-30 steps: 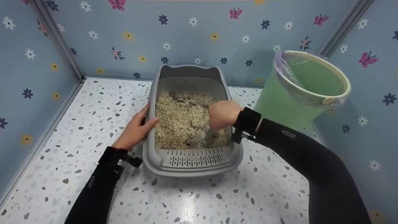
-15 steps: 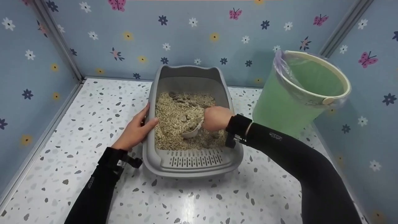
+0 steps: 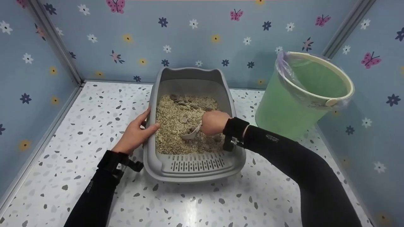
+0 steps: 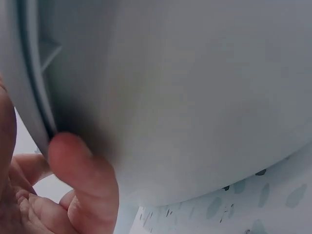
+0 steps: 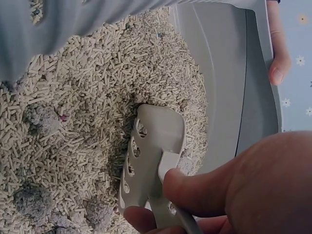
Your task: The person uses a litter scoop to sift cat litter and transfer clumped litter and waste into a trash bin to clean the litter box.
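Observation:
A grey litter box (image 3: 194,177) with pale pellet litter (image 3: 172,138) stands against the back wall. On its left side my left hand (image 3: 135,134) grips the rim, thumb over the top and fingers outside. The left wrist view shows curled fingers (image 4: 85,170) against the box's outer wall. My right hand (image 3: 216,123) holds a light grey slotted litter scoop (image 5: 158,134) by its handle, thumb on top. In the head view the scoop's head is low over the litter near the middle, with some dark material in it. Grey clumps (image 5: 41,119) lie in the litter.
A green bin (image 3: 281,110) with a thin purple-tinted liner stands to the right of the box. Blue flower-patterned walls (image 3: 202,41) enclose the speckled white surface (image 3: 101,104) on the back and both sides. More dark clumps (image 3: 180,100) lie toward the box's back.
My right hand has moved left and slightly toward me, bringing the scoop up from the litter toward the box's middle. Clumps now show beyond the scoop. The left hand stays on the rim.

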The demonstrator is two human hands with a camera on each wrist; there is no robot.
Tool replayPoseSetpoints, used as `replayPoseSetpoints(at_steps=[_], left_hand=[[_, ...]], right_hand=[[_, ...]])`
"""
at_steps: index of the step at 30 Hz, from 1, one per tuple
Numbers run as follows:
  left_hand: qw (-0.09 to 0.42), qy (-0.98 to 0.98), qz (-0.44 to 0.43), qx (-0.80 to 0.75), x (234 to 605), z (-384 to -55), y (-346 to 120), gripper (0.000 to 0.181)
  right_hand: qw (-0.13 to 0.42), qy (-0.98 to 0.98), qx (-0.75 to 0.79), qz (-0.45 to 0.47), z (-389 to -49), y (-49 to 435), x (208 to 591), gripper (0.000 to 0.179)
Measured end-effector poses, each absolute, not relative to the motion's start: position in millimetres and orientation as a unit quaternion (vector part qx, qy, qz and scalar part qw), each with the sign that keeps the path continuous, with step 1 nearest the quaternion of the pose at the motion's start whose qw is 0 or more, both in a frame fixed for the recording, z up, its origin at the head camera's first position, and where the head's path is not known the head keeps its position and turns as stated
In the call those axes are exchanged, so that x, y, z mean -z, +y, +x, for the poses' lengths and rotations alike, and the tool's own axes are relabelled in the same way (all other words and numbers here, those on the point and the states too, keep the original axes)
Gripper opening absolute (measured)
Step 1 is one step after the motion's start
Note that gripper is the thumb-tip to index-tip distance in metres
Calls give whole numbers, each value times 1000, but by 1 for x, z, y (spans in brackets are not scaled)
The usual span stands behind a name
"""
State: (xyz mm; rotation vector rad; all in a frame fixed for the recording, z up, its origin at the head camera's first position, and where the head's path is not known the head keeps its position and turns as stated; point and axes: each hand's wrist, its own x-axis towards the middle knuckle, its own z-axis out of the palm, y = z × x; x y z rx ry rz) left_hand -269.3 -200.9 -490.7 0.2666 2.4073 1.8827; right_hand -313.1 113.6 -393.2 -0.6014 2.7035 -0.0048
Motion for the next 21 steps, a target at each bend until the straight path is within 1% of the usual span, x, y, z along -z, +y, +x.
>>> replayPoseSetpoints(at_steps=[5, 9, 12, 17, 19, 21], left_hand=[[35, 786, 83, -612, 490, -265, -201, 87], [39, 788, 82, -609, 489, -265, -201, 88], [43, 789, 78, -608, 487, -263, -203, 89], [57, 789, 68, -608, 486, -260, -204, 90], [65, 788, 64, -609, 486, -260, -203, 90], [69, 787, 61, -610, 486, -260, -203, 91]], right_hand=[[177, 963, -9, -202, -314, 108, 403, 42], [174, 961, -21, -214, -321, 100, 414, 46], [194, 951, -31, -239, -331, 93, 422, 50], [254, 928, -40, -271, -352, 80, 438, 51], [264, 924, -35, -275, -360, 76, 443, 50], [262, 927, -17, -266, -365, 75, 448, 51]])
